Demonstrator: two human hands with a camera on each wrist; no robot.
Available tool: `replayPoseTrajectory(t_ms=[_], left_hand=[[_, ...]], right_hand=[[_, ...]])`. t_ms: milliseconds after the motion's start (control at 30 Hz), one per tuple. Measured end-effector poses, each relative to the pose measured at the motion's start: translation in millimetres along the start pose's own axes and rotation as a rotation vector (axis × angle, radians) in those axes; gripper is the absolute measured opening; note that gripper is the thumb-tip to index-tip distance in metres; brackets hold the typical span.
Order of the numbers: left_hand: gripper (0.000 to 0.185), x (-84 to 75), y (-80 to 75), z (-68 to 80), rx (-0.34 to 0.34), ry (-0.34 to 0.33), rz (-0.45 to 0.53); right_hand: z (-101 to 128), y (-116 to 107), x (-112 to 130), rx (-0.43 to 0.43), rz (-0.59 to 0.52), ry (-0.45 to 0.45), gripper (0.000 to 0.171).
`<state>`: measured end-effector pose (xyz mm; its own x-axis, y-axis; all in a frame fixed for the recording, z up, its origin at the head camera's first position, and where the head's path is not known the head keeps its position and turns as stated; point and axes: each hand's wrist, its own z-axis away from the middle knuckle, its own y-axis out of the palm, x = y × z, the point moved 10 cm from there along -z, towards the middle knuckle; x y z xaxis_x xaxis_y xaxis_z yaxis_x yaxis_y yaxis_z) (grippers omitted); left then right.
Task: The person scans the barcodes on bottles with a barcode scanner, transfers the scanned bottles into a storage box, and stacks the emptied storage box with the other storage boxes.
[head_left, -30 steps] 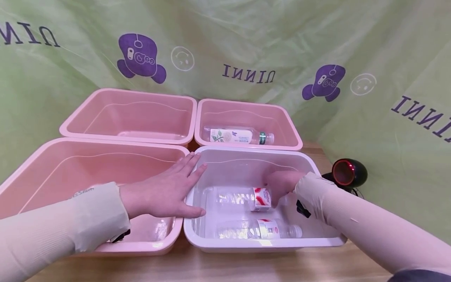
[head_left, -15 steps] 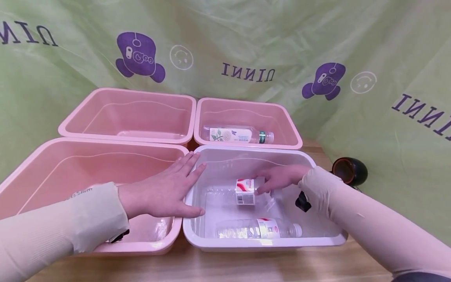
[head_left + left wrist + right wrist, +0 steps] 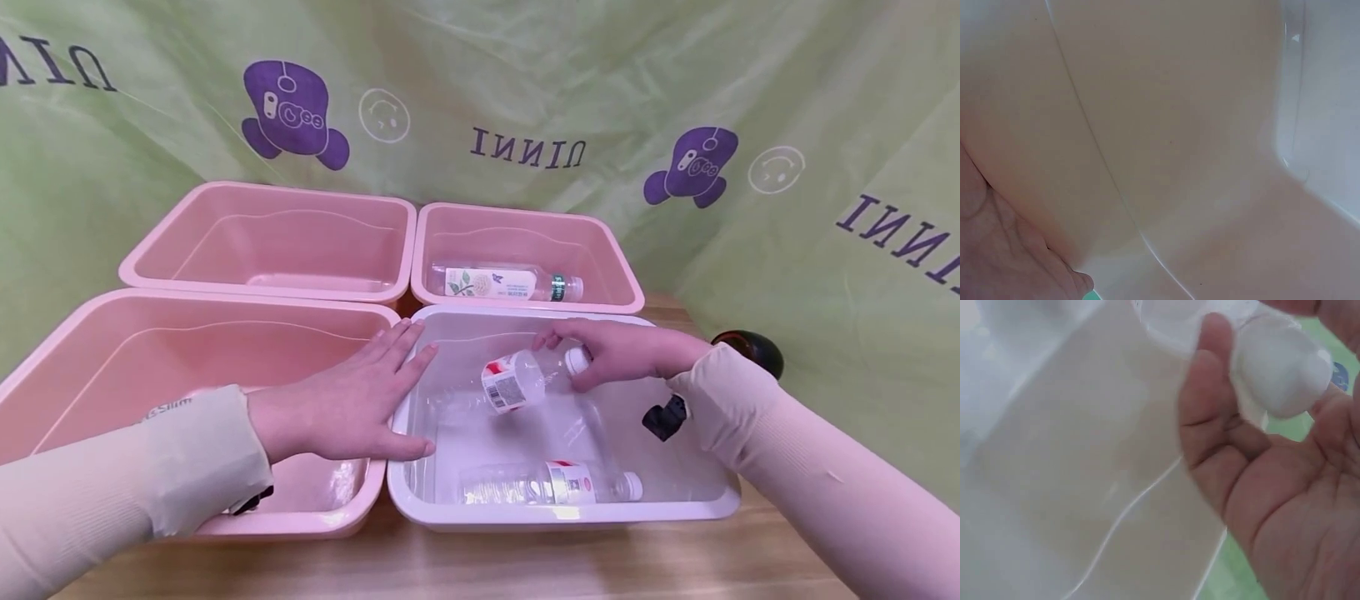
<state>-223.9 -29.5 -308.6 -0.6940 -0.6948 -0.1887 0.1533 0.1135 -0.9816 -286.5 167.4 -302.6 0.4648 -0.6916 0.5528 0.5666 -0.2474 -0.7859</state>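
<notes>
My right hand holds a clear plastic bottle with a red-and-white label by its neck, just below the white cap. The bottle slants over the white tub, cap end higher. In the right wrist view, my fingers curl beside the cap. A second clear bottle with a similar label lies on its side along the tub's near wall. My left hand rests across the white tub's left rim with fingers straight and spread. Only part of that hand shows in the left wrist view.
A large pink tub stands left of the white one. Behind are another pink tub and a smaller pink tub holding a bottle with a flower label. A dark rounded object sits right, partly behind my sleeve. Green cloth hangs behind.
My right hand has taken the farther bottle by its neck and raised its cap end, tilting it up off the tub floor. The left hand stays at the rim.
</notes>
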Motion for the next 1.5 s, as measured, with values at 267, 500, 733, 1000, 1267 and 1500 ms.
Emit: replayPoseTrajectory(t_ms=[267,500,733,1000,1267,1500], left_hand=[[0.103,-0.2,0.0,0.5,0.010,-0.007,0.009],[0.102,-0.4,-0.1,0.3,0.016,-0.013,0.006],[0.101,0.2,0.9,0.2,0.006,-0.009,0.018],[0.103,1.0,-0.1,-0.4,-0.010,-0.001,-0.004],[0.102,-0.4,-1.1,-0.8,-0.004,0.004,0.011],[0.104,0.4,-0.8,1.0,0.004,-0.003,0.001]], right_hand=[[-3.2,-9.8,19.7,-0.133,-0.156,-0.017,0.045],[-11.2,-11.0,39.0,-0.252,-0.149,-0.127,0.036],[-21.5,-0.4,47.0,-0.166,-0.242,-0.165,0.047],[-31.0,30.0,86.1,-0.087,0.162,-0.312,0.054],[-31.5,56.8,117.8,-0.030,0.351,-0.434,0.065],[-33.3,37.7,108.9,-0.132,0.302,-0.320,0.061]])
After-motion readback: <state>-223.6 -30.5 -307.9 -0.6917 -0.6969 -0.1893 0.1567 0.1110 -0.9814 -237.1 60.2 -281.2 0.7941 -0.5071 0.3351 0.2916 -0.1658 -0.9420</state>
